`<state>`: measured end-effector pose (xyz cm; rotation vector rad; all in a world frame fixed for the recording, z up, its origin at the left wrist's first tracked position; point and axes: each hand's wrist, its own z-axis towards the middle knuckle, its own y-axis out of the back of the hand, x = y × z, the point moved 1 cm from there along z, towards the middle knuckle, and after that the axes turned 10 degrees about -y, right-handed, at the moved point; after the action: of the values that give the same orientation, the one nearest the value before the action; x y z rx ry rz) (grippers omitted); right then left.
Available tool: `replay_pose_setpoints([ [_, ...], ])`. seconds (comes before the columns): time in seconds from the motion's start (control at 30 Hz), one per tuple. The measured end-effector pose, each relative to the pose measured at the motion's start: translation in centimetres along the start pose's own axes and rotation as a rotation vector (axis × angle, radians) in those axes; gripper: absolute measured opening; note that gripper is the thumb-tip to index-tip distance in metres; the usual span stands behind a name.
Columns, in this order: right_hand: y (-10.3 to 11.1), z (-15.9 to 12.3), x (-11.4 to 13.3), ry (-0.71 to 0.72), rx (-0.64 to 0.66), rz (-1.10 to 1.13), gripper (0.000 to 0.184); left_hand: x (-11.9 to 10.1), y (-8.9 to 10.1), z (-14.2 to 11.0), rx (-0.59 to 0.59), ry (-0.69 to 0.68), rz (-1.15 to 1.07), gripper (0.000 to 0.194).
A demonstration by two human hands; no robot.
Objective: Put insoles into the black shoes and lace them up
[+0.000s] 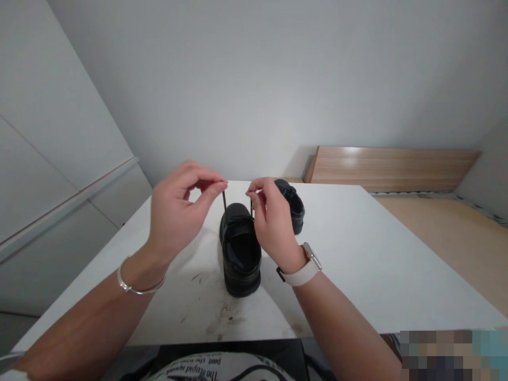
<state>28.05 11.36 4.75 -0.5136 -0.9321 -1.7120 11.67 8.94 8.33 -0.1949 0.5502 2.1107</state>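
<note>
A: Both hands up over the tabletop [377, 275], and the black shoe [243, 280] sits right in the middle, upright, heel to the wearer, toe pointing to the grey wall [278, 79]!

B: What's the left hand [178, 209] got?

A: The left lace [225, 203]! Thumb and forefinger are together, the grip clamped on its upper end, and the lace runs taut and nearly straight down to the shoe.

B: And over on the other side?

A: Right hand [273, 222], same story: the grip is pinched on the right lace [251, 206], held lower than its partner, just above the shoe's right edge. A clear gap between the two sets of fingertips!

B: There's a second shoe [300, 219] out there too.

A: Black as well, beyond the right hand and partly hidden by it, its toe angled off to the left. The two shoes stand apart.

B: Look at those wrists!

A: A silver bracelet [127, 287] on the left, a pale-strapped watch [311, 255] on the right.

B: And the surface itself?

A: White, with brownish smudges [222, 317] on the near side of the shoe. Off to the right, a wood-grain panel [397, 166] against the wall; down at the bottom edge, a printed cloth [206, 365] with lettering upside down!
</note>
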Motion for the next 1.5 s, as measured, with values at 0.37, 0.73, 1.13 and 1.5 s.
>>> replay_pose_setpoints([
  [0.37, -0.6, 0.7, 1.7, 0.075, -0.024, 0.220, 0.006, 0.5, -1.6, -0.6, -0.012, 0.337, -0.381, 0.010],
  [0.73, -0.5, 0.2, 0.6, -0.231, 0.091, 0.591, 0.008, 1.2, -0.9, -1.2, 0.208, 0.441, -0.634, 0.021],
  [1.13, -0.1, -0.6, 0.7, -0.311, 0.142, 0.623, 0.019, -0.7, -0.8, -1.8, 0.064, 0.343, -0.324, 0.014],
  [1.5, 0.2, -0.9, 0.5, -0.375, 0.081, 0.751, 0.009, 1.5, -1.9, -2.0, 0.043, 0.523, -0.724, 0.032],
])
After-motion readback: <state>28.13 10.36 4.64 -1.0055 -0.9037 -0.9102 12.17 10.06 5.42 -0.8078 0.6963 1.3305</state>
